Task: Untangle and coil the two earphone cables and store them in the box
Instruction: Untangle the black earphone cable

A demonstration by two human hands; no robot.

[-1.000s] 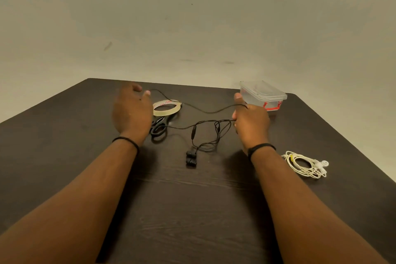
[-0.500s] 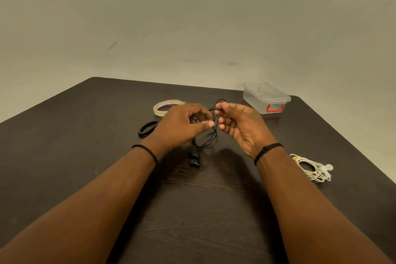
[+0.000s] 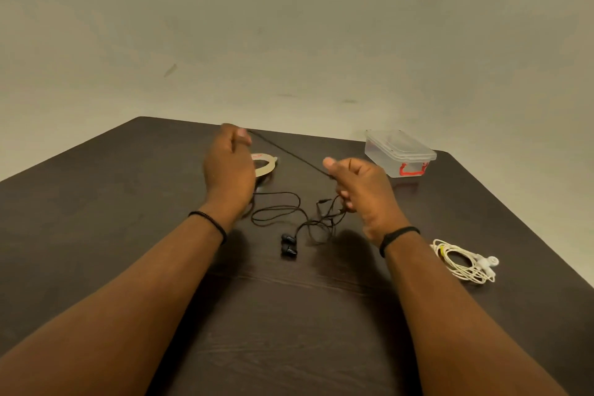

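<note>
A black earphone cable [image 3: 286, 151] runs taut between my two hands above the dark table [image 3: 96, 202]. My left hand [image 3: 229, 167] pinches one end at the far left. My right hand [image 3: 360, 185] grips the cable lower and to the right, with loose loops hanging from it. The two black earbuds [image 3: 288, 245] lie on the table between my wrists. A white earphone cable [image 3: 463, 262], coiled, lies to the right of my right wrist. The clear plastic box [image 3: 400, 153] with a red latch stands lidded at the back right.
A roll of tape [image 3: 266, 164] lies flat just behind my left hand, partly hidden by it. Something dark under the hand is mostly covered. The table's far edge and right edge are close to the box; a plain wall rises behind.
My hands were together over the cable loops half a second ago. They have since spread apart, the left going up and back, stretching a length of black cable straight between them.
</note>
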